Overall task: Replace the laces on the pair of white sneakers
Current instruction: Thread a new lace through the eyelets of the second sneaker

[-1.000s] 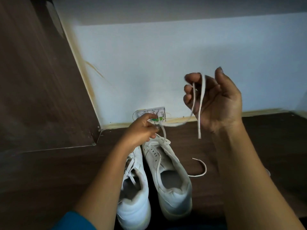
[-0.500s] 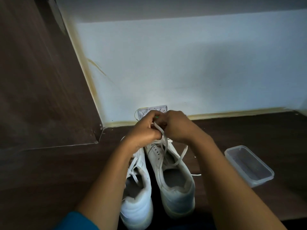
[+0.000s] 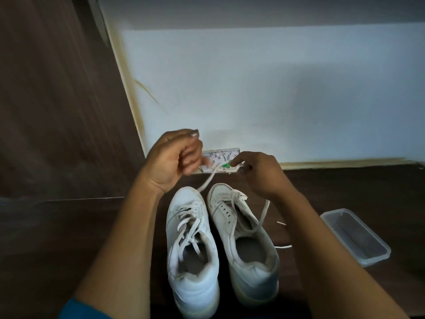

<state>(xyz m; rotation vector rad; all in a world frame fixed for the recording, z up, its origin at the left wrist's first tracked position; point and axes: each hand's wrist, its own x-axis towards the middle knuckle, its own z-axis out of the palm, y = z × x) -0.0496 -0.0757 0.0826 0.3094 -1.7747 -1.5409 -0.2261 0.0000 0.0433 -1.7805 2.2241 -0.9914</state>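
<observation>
Left hand raised, fingers curled round lace end; lace slants down toward toes of white sneakers, side by side on floor, long axes toward wall. Right hand, nearer right sneaker's toe eyelets, apparently pinches other strand (blurred).

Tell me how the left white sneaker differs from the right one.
The left white low-top sneaker has flat laces criss-crossed up its eyelets; the right white low-top sneaker is laced only near the toe, its other eyelets empty. The left sneaker's laces lie on its tongue; the right sneaker's loose white lace trails off its side onto the dark wooden surface. Both stand side by side, toes toward the wall.
</observation>
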